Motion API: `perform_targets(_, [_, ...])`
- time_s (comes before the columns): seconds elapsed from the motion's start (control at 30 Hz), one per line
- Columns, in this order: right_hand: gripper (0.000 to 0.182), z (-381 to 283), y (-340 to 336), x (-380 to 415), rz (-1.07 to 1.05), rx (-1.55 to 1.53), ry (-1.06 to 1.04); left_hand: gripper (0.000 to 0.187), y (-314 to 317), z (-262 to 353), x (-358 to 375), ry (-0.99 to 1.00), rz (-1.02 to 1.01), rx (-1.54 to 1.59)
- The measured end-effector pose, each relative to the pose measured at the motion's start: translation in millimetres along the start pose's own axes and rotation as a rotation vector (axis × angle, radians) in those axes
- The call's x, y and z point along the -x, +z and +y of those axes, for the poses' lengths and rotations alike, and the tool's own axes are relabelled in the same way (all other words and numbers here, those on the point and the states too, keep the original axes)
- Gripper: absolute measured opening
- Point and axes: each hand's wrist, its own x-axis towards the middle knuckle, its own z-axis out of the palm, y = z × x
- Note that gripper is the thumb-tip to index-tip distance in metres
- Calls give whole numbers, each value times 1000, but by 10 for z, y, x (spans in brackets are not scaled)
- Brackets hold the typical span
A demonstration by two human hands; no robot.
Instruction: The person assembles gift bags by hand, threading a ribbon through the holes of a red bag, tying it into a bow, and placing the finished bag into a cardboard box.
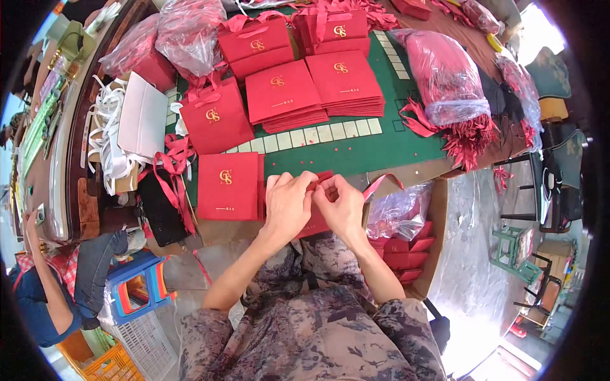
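A red paper gift bag (pixel 316 223) is in front of my lap at the table's near edge, mostly covered by my hands. My left hand (pixel 289 202) is closed on its upper edge. Close beside it, my right hand (pixel 341 206) pinches with thumb and forefinger at the top of the bag. A red ribbon (pixel 383 180) comes out from behind the right hand and curves to the right; the fingertips' exact grip on it is partly hidden. Left of my hands lies a small stack of flat red bags (pixel 229 186) with a gold logo.
Stacks of red bags (pixel 283 94) stand on the green mat (pixel 356 160). Plastic-wrapped ribbon bundles (pixel 445 76) lie at right, white straps (pixel 108 130) at left. An open carton (pixel 434 254) with red bags stands by my right knee. Another person's arm (pixel 47 273) shows at far left.
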Motion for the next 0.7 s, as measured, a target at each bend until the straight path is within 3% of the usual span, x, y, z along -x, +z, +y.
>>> perform_targets(0.13, [14, -30, -126, -18, -141, -62, 81, 25, 47, -91, 20, -1, -5, 50])
perform_targets(0.2, [14, -8, -137, 5, -84, 30, -84, 25, 88, -104, 20, -8, 23, 154])
perform_targets(0.43, [14, 11, -222, 4, -149, 54, -68, 26, 114, -187, 54, 35, -75, 143])
perform_targets(0.5, [14, -60, -353, -52, -157, -15, -241, 26, 128, -219, 48, -3, -74, 179])
perform_targets(0.6, [11, -105, -509, -241, -145, -23, -188, 26, 114, -219, 64, -21, -91, 211])
perform_targets(0.67, [9, -8, -535, -381, -207, -34, -194, 24, 142, -179, 81, -3, -70, 211])
perform_targets(0.7, [10, 16, -547, -444, -391, -18, -227, 22, 147, -154, 85, 15, -49, 208])
